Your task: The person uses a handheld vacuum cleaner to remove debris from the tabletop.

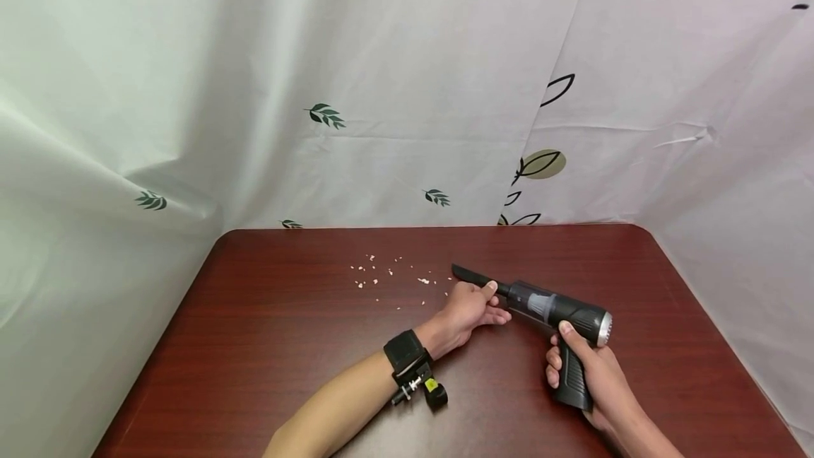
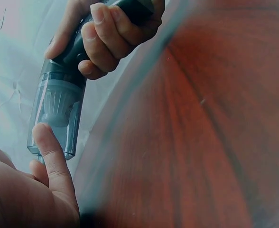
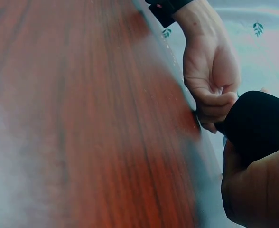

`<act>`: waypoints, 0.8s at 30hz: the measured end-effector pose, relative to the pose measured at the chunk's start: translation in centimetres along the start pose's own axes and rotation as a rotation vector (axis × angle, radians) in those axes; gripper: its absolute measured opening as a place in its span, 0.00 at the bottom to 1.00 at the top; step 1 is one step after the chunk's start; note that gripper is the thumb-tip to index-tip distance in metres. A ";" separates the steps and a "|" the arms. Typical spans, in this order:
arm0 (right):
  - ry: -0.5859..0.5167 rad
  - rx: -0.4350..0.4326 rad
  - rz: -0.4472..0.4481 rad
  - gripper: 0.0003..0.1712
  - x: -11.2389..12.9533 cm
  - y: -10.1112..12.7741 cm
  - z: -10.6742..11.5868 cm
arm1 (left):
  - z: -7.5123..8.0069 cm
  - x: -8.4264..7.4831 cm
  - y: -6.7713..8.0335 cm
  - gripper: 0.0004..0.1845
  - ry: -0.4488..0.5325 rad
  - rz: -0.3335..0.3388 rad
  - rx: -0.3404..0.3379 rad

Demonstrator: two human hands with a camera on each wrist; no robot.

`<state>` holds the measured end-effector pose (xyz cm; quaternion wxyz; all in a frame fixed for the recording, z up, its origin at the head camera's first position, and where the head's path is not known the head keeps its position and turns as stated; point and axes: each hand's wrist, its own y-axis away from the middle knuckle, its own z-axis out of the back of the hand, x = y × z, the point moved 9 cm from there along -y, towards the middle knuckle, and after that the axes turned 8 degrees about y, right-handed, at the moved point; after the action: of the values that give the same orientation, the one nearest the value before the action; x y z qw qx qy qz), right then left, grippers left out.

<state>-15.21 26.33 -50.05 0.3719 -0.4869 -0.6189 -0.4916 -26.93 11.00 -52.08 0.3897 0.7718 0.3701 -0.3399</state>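
While right hand (image 1: 588,373) grips the handheld vacuum (image 1: 547,313) by its pistol handle and left hand (image 1: 470,306) pinches the black nozzle (image 1: 473,276), both above the counter (image 1: 286,345): seat nozzle straight, support near the joint, then aim low at crumbs (image 1: 381,276) just beyond the tip.

A dark reddish-brown wood-grain worktop (image 1: 267,345) with rounded far corners carries everything. A loose scatter of small pale crumbs (image 1: 381,276) lies directly on it, toward the far edge and near the middle of its width. Just beside the crumbs, on their near right, the left hand (image 1: 467,306) rests on the worktop.
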 end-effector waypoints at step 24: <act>-0.030 0.084 -0.093 0.21 -1.3 2.2 -0.1 | -0.2 1.5 2.5 0.18 0.013 -0.016 0.012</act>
<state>-12.70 26.05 -50.75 0.3594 -0.4491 -0.6663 -0.4745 -24.04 10.55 -52.27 0.3799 0.7735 0.3766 -0.3400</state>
